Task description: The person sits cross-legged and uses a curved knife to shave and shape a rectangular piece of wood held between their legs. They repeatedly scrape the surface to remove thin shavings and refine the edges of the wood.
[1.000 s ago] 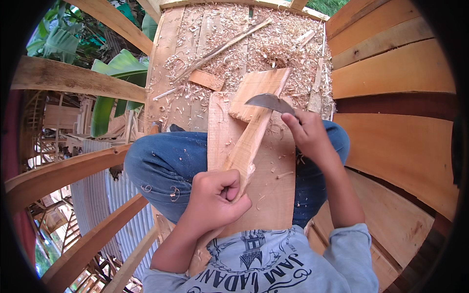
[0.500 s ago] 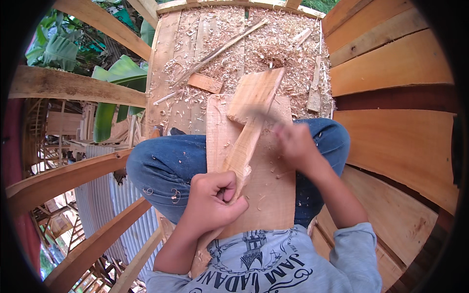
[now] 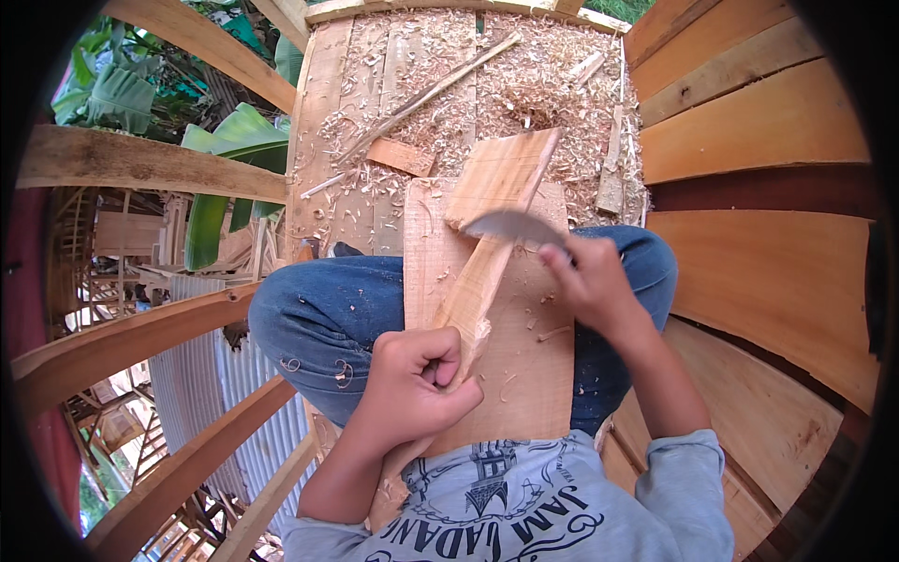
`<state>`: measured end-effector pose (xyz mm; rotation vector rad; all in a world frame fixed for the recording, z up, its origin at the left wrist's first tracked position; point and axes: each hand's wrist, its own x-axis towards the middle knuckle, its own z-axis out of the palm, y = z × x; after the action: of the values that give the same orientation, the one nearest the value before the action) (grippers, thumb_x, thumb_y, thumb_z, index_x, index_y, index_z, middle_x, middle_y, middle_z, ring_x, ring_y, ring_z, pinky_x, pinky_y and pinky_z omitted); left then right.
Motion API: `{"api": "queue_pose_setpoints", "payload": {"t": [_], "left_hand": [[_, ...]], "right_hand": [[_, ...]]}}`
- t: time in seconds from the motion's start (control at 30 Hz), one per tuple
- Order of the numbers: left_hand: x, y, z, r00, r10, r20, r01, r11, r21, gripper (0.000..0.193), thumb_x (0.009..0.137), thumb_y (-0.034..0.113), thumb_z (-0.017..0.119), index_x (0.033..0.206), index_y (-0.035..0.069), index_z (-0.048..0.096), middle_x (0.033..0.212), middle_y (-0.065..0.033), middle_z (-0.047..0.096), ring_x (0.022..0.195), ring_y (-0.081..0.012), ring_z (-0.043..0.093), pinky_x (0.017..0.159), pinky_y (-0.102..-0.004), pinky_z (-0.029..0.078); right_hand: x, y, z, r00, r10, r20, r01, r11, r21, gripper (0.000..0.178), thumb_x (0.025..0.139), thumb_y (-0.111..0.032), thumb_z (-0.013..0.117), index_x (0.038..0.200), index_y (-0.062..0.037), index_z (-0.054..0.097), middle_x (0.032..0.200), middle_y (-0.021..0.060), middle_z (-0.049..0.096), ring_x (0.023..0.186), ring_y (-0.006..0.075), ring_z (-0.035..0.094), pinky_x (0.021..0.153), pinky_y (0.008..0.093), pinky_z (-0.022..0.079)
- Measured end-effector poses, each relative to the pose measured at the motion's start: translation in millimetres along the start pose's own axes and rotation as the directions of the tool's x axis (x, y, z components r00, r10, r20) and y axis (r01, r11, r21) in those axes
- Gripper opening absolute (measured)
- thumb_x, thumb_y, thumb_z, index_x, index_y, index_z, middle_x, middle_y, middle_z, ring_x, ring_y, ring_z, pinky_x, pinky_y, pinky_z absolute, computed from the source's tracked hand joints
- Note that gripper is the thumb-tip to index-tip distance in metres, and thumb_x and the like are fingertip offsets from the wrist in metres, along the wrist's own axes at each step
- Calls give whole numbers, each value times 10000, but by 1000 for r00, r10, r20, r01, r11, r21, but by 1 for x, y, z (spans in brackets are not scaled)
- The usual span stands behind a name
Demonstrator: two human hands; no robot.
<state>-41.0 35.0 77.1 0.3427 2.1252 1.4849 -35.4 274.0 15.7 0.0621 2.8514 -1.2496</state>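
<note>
My left hand (image 3: 418,386) is closed around the narrow lower end of a paddle-shaped piece of wood (image 3: 501,176). Its broad flat part points away from me, and the edges of its neck look rough-cut. My right hand (image 3: 594,283) grips a knife with a curved blade (image 3: 513,226); the fingers hide its handle. The blade lies across the neck, just below the broad part; whether it touches the wood I cannot tell. Beneath the piece, a wide plank (image 3: 536,375) rests between my legs.
Wood shavings (image 3: 534,89) cover much of the plank floor ahead. Among them lie a long thin stick (image 3: 426,98), a small offcut (image 3: 401,156) and a narrow strip (image 3: 611,164). Slatted rails (image 3: 150,167) stand on the left, a board wall (image 3: 763,272) on the right.
The knife, blurred before, now shows its blade clearly across the neck of the wood. My right hand has shifted slightly to the right. The left hand keeps its hold.
</note>
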Motion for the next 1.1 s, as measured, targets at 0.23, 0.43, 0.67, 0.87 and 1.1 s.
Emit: {"api": "queue_pose_setpoints", "payload": {"t": [0.23,0.43,0.67,0.87,1.1], "left_hand": [[0,-1,0,1000,0,-7,0,1000,-3,376,561,95,679,544,76,304,487,25,282,461,-50,279,428,-239,203],[0,-1,3,999,35,-18,-34,998,47,367,572,90,680,546,72,315,484,20,294,451,-52,283,427,-237,209],[3,2,2,1000,4,-31,-2,998,56,340,577,81,670,543,62,332,479,14,301,447,-58,295,425,-241,227],[2,1,1,1000,7,-22,-7,1000,31,328,579,79,670,546,53,345,480,11,302,451,-61,294,426,-240,226],[2,3,4,1000,5,-25,-3,998,64,321,577,69,665,543,55,346,480,11,297,452,-60,290,426,-245,221]], "right_hand": [[-14,-21,-3,996,75,54,-79,992,95,354,834,-307,659,752,34,615,607,212,565,555,366,582,481,371,434],[-16,-22,-13,972,173,159,-163,984,-70,496,826,-431,638,652,33,623,546,223,539,538,380,574,496,414,444],[10,-12,-23,985,166,-49,-173,937,-304,635,823,-565,565,628,36,620,532,230,538,555,391,587,520,430,456],[21,-13,-32,969,241,-55,-247,935,-255,632,826,-558,566,610,35,609,519,227,531,527,386,579,505,432,454],[-3,-37,-17,978,142,152,-84,939,-335,617,829,-558,565,604,14,618,514,220,538,545,382,597,519,447,473]]}}
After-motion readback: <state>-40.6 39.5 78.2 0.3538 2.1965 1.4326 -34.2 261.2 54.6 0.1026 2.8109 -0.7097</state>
